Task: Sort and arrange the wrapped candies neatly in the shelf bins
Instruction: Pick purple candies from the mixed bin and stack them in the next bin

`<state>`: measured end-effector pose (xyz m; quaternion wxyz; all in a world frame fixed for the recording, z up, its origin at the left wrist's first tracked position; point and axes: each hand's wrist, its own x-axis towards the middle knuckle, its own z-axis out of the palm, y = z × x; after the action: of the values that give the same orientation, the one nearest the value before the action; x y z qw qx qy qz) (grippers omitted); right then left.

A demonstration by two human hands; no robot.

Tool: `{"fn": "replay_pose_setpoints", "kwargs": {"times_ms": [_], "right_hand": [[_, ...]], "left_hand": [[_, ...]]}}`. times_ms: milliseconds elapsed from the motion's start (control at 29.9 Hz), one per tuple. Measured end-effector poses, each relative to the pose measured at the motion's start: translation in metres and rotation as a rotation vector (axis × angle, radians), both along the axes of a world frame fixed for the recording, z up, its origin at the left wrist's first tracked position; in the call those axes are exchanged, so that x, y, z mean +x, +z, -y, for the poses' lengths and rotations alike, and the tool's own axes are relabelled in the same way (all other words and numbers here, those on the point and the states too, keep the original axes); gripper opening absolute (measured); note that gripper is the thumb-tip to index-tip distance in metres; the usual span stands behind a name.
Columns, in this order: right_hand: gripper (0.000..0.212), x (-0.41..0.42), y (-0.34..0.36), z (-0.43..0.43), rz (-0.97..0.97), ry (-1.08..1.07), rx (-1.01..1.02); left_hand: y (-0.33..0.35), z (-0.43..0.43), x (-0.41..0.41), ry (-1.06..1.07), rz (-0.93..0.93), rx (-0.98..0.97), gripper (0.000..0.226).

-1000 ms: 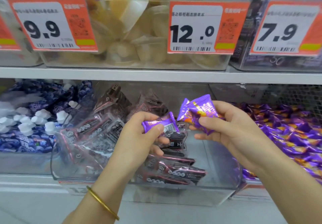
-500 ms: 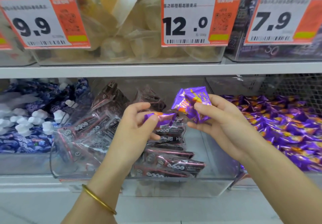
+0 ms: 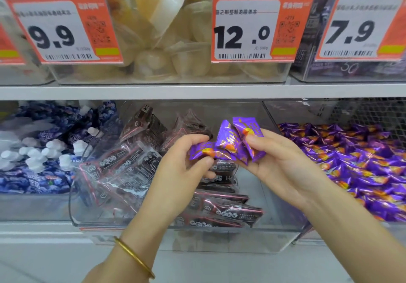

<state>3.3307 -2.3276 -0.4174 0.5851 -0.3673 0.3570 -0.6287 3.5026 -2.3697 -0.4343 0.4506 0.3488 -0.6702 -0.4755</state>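
My left hand (image 3: pixel 182 168) pinches one purple wrapped candy (image 3: pixel 201 150) between thumb and fingers, above the clear middle bin (image 3: pixel 283 212). My right hand (image 3: pixel 279 166) grips two purple candies (image 3: pixel 239 139) that stand up from its fingers. The left candy's end touches the right hand's candies. Dark red-and-black wrapped candies (image 3: pixel 131 164) fill the middle bin under both hands. The bin on the right holds a heap of the same purple candies (image 3: pixel 356 166).
A bin of blue-and-white wrapped candies (image 3: pixel 39 157) stands at the left. The upper shelf (image 3: pixel 197 91) carries clear bins of pale yellow cups (image 3: pixel 164 29) with orange price tags (image 3: pixel 259 27). A gold bangle (image 3: pixel 134 258) circles my left wrist.
My left hand has carried its purple candy to the right until it meets the two candies in my right hand. The view has shifted a little.
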Motion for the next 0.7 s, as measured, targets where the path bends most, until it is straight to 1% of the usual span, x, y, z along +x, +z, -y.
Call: {"fn": "replay_pose_setpoints", "kwargs": {"times_ms": [134, 167, 201, 234, 267, 334, 401, 468, 568, 602, 669, 702], "right_hand": [[0.045, 0.0, -0.003, 0.002, -0.086, -0.036, -0.013], [0.045, 0.0, -0.004, 0.002, -0.105, -0.045, -0.019], [0.044, 0.0, -0.004, 0.002, -0.122, -0.053, -0.024], [0.043, 0.0, -0.003, 0.002, -0.146, -0.06, -0.03], [0.041, 0.0, -0.003, 0.002, -0.176, -0.071, -0.035], [0.035, 0.001, -0.002, 0.0, -0.236, -0.102, -0.04], [0.032, 0.002, -0.002, -0.001, -0.273, -0.122, -0.049], [0.029, 0.003, -0.002, -0.002, -0.323, -0.118, -0.062], [0.028, 0.006, -0.003, -0.003, -0.387, -0.117, -0.083], [0.03, 0.006, -0.004, -0.003, -0.397, -0.123, -0.089], [0.032, 0.005, -0.004, -0.003, -0.428, -0.126, -0.097], [0.034, 0.004, -0.004, -0.004, -0.453, -0.113, -0.102]], "left_hand": [[0.005, -0.003, 0.001, -0.119, -0.262, 0.213, 0.031], [0.004, -0.002, 0.002, -0.125, -0.31, 0.246, 0.032], [0.004, -0.002, 0.002, -0.116, -0.328, 0.246, 0.028], [0.004, -0.001, 0.001, -0.091, -0.323, 0.226, 0.022], [0.004, 0.0, 0.001, -0.065, -0.304, 0.201, 0.021], [0.003, 0.001, 0.0, -0.012, -0.225, 0.135, 0.028], [0.003, 0.001, -0.001, 0.019, -0.157, 0.09, 0.031], [0.004, -0.001, -0.003, 0.0, -0.197, 0.142, 0.025], [0.006, -0.003, -0.006, -0.071, -0.325, 0.333, 0.016], [0.006, -0.004, -0.007, -0.095, -0.338, 0.354, 0.02], [0.005, -0.005, -0.008, -0.112, -0.311, 0.311, 0.031], [0.005, -0.006, -0.008, -0.107, -0.29, 0.282, 0.032]]}}
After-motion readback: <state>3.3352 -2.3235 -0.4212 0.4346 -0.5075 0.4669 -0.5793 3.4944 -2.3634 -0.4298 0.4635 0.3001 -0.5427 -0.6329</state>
